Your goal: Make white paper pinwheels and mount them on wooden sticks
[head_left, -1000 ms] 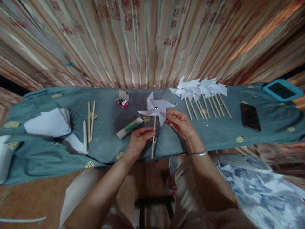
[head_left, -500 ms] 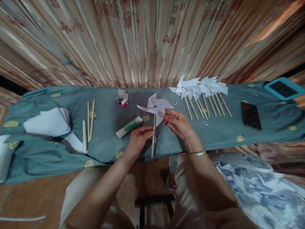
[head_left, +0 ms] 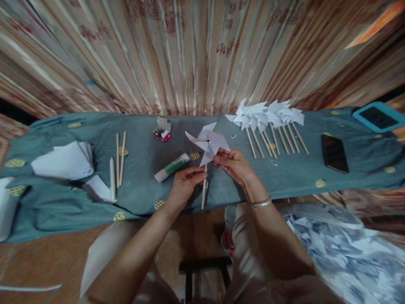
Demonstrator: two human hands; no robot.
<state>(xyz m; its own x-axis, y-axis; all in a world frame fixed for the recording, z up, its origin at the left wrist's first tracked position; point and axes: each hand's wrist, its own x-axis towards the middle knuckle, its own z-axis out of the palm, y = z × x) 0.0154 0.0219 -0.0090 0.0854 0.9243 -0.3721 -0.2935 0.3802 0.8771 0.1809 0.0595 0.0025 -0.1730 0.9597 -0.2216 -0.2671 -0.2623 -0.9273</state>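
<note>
A white paper pinwheel (head_left: 207,142) with a shiny pin at its centre stands over the middle of the table. Its wooden stick (head_left: 203,196) is pinched between the thumb and fingers of my left hand (head_left: 186,185), just below the blades. My right hand (head_left: 236,165) has its thumb and fingertips closed at the lower right blade; how firmly they grip the paper I cannot tell. Left of the pinwheel lies a glue stick (head_left: 171,167) with a green label. Behind it sits a small open red-and-white box (head_left: 161,130) of metal pins.
Finished pinwheels (head_left: 265,115) lie in a row at the back right, near a phone (head_left: 335,153) and a blue-framed tablet (head_left: 378,117). To the left are two loose sticks (head_left: 120,158), a white pen-like stick (head_left: 112,179) and stacked paper (head_left: 65,160). A bag of paper pieces (head_left: 351,249) stands lower right.
The pinwheel's blades have turned about the pin, and my right fingertips have shifted slightly left and down with a blade. My left hand keeps its hold on the stick.
</note>
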